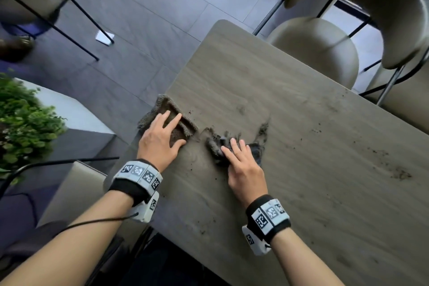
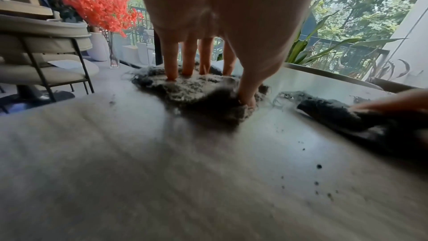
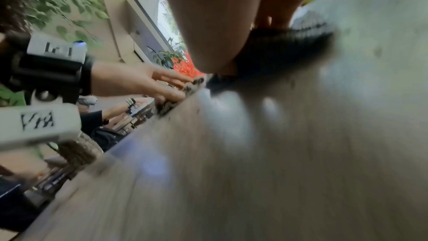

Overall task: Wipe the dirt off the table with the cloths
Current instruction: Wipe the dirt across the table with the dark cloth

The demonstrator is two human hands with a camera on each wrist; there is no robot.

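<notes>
While both hands sit on cloths, table (image 1: 290,193) has dirt (image 1: 400,173) scattered over its right part, w/ more specks near the dark cloth. Left hand (image 1: 160,140) lies flat, fingers straight & spread, pressing the brown cloth (image 1: 183,127) at the table's left edge; part of that cloth hangs past the edge. Right hand (image 1: 243,167) presses the dark cloth (image 1: 216,146) just beside it, fingers straight on top, not curled round it. Dark cloth is bunched, frayed threads trailing. Beige chair (image 1: 325,53) at the far side, green plant (image 1: 25,127) left of table.
</notes>
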